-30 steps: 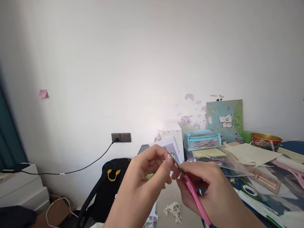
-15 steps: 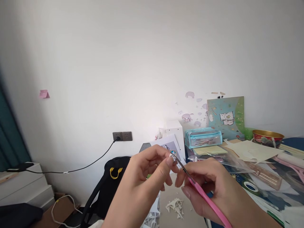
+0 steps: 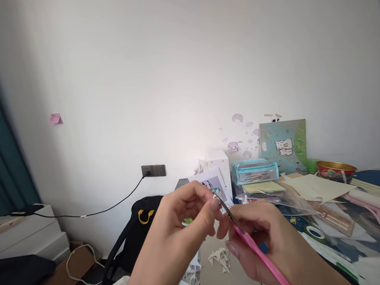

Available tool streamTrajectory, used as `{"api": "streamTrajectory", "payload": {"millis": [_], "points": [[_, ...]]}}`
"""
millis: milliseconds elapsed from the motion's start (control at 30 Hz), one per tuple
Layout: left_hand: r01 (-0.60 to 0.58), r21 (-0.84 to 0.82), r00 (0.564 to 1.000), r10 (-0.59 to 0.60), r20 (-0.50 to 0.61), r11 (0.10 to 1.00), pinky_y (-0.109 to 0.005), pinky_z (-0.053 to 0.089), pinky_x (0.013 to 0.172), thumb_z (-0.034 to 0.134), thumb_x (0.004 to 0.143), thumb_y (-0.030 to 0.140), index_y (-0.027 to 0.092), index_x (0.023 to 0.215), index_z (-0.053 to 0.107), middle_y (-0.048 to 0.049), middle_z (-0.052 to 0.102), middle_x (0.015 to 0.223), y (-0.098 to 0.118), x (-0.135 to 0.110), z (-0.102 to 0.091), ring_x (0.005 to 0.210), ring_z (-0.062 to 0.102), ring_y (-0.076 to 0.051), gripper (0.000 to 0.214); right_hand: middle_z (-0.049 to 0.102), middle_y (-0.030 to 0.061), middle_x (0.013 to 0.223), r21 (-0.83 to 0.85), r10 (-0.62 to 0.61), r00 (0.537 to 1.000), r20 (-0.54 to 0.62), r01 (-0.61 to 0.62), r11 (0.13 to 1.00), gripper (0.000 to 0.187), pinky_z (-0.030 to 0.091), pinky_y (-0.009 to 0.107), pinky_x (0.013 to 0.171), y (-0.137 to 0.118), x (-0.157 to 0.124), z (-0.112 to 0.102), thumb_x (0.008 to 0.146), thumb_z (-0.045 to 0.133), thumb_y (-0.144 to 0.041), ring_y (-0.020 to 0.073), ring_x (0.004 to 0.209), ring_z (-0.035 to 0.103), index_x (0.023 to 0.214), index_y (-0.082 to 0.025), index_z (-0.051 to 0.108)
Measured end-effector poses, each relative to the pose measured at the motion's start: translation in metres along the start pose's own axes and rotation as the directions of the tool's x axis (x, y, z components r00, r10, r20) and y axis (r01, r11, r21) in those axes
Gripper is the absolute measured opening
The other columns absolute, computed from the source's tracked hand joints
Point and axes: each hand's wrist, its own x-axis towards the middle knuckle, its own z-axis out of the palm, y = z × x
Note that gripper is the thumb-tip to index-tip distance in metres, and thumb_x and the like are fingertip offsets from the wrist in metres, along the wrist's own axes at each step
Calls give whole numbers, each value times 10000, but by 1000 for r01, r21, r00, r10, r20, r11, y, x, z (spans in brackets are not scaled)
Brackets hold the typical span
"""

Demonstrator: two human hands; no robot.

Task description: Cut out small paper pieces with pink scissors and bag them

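Note:
Just left of the lower middle, my left hand (image 3: 181, 227) is closed, thumb and index finger pinching a small white paper cutout (image 3: 217, 199) with dark lines; most of it is hidden by the fingertips. My right hand (image 3: 264, 233) grips pink-handled scissors (image 3: 263, 255), seen edge-on with their loops not visible. Their slim metal blades point up and left, the tip touching or almost touching the cutout. Below the hands, spiky white paper scraps (image 3: 220, 259) lie on a grey-beige surface (image 3: 213, 275).
On the right, a clear blue-edged pencil case (image 3: 255, 172), cream paper sheets (image 3: 317, 186), a tape roll (image 3: 315, 233) and a red-gold tin (image 3: 336, 170) crowd the table. Behind my hands leans a printed picture (image 3: 218, 178). A black backpack (image 3: 145, 229) stands left.
The white cutout has turned slightly between my left fingertips, showing less of its face. The scissors and my right hand have shifted only a little; the scraps look the same.

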Motion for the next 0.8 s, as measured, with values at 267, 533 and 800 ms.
{"api": "streamTrajectory", "payload": {"millis": [267, 533, 800], "points": [[11, 30, 1000, -11, 6, 999, -164, 349, 531, 578, 875, 313, 193, 711, 559, 45, 567, 602, 2, 2, 1, 567, 458, -76, 204, 361, -82, 565, -14, -40, 999, -4, 40, 999, 158, 254, 183, 428, 9, 1, 3, 666, 551, -41, 71, 504, 292, 711, -192, 535], [14, 108, 999, -8, -52, 994, -176, 343, 524, 606, 854, 364, 213, 717, 600, 45, 532, 636, -3, 5, -1, 569, 458, -80, 205, 384, -66, 594, -147, 138, 985, -100, -152, 977, 145, 325, 222, 504, -3, -2, -22, 758, 677, -311, 109, 557, 342, 810, -216, 582], [29, 143, 999, -24, -40, 989, -195, 370, 550, 586, 863, 390, 232, 794, 634, 19, 602, 765, -5, 5, 0, 687, 529, -113, 179, 516, -34, 594, -477, 23, 965, -262, -150, 866, 140, 359, 236, 479, 3, 2, -22, 720, 698, -303, 134, 533, 432, 768, -206, 609]]}}
